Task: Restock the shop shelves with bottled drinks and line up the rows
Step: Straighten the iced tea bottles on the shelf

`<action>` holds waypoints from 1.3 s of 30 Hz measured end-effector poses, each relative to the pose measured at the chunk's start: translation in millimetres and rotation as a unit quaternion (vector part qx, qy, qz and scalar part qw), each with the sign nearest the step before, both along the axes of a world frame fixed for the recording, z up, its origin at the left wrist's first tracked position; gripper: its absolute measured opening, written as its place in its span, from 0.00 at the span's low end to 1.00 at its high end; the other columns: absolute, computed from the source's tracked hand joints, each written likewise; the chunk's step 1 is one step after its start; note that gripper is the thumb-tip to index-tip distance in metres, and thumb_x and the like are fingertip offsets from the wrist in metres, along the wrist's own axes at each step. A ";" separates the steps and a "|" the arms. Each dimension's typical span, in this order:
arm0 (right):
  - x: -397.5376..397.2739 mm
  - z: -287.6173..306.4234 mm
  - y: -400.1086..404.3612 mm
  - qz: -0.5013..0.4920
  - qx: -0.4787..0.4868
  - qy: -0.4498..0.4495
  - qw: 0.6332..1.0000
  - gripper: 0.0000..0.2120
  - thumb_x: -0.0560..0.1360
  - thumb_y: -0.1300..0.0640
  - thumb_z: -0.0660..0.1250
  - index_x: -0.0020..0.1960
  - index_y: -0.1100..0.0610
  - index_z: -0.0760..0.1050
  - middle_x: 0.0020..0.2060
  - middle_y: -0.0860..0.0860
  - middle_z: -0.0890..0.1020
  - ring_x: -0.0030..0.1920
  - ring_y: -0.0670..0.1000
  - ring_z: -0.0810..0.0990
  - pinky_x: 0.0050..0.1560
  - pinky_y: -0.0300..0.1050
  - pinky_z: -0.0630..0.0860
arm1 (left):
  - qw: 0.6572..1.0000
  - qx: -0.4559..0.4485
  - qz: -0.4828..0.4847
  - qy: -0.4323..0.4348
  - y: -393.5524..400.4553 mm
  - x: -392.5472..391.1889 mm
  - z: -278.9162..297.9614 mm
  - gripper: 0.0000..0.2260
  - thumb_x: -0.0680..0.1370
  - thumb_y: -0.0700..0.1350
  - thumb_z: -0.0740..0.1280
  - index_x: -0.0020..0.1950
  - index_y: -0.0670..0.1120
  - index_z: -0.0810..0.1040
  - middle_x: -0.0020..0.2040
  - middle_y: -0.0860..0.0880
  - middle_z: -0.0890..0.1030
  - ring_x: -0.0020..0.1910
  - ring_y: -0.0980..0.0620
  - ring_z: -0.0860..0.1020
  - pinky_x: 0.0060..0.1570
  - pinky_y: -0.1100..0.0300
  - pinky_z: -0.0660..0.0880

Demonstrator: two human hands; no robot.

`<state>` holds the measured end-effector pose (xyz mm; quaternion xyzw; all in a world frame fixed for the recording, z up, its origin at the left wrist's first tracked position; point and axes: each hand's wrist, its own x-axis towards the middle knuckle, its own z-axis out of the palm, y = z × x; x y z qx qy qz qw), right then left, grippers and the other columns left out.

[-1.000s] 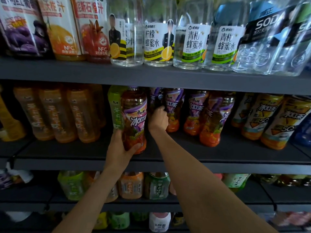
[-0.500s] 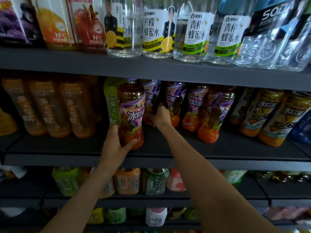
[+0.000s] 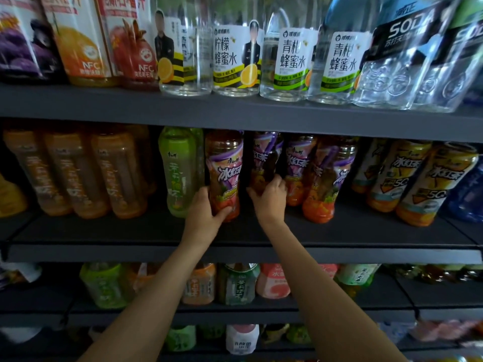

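While the left hand (image 3: pixel 206 212) curls its fingers and thumb round the lower body of a tall amber plastic iced-tea bottle with a purple label (image 3: pixel 224 173), the right hand (image 3: pixel 270 195) wraps round the base of a second purple-labelled iced-tea bottle (image 3: pixel 264 160) standing deeper in at about one o'clock from the first. Both bottles stand upright on the dark grey metal middle shelf (image 3: pixel 156 233); the left one sits nearer the front, just beside a green plastic tea bottle (image 3: pixel 179 168) at its nine o'clock. By my reading, the step in hand is lining up the purple iced-tea row. The next move probably calls for sliding the front bottle straight back or forward until it sits square with its neighbours, label outward, without knocking the green bottle.

At three o'clock along the same shelf stand yellow-labelled iced-tea bottles (image 3: pixel 392 176), at nine o'clock blurred orange bottles (image 3: pixel 70 171). At twelve o'clock, the upper shelf (image 3: pixel 235 111) carries clear honey-water bottles (image 3: pixel 235 58), juice cartons (image 3: pixel 78 40) and soda-water bottles (image 3: pixel 407 58). Lower shelves at six o'clock hold more mixed drinks.
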<state>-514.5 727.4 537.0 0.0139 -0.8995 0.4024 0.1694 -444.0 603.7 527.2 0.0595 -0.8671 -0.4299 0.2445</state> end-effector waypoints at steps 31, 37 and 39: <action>-19.1 -12.7 -19.8 -0.023 -0.068 -0.014 0.997 0.25 0.73 0.69 0.64 0.67 0.67 0.59 0.62 0.62 0.70 0.63 0.61 0.71 0.59 0.51 0.71 | 1.000 -0.020 0.024 -0.002 5.7 -14.0 -5.5 0.26 0.75 0.45 0.67 0.69 0.40 0.62 0.64 0.41 0.68 0.65 0.46 0.67 0.56 0.66 0.62; -19.9 -15.4 -20.2 -0.037 -0.083 -0.002 0.996 0.31 0.73 0.69 0.63 0.72 0.67 0.53 0.66 0.62 0.67 0.65 0.62 0.68 0.61 0.51 0.69 | 0.999 -0.019 0.025 -0.011 6.3 -14.5 -4.0 0.26 0.75 0.45 0.67 0.69 0.40 0.62 0.64 0.41 0.68 0.65 0.46 0.68 0.59 0.62 0.64; -19.9 -15.9 -20.3 -0.041 -0.081 -0.005 0.996 0.33 0.73 0.69 0.63 0.73 0.66 0.51 0.67 0.62 0.66 0.66 0.62 0.68 0.62 0.53 0.69 | 1.000 -0.017 0.023 -0.010 6.0 -14.4 -3.5 0.26 0.75 0.44 0.67 0.69 0.40 0.62 0.64 0.41 0.68 0.65 0.46 0.68 0.59 0.61 0.64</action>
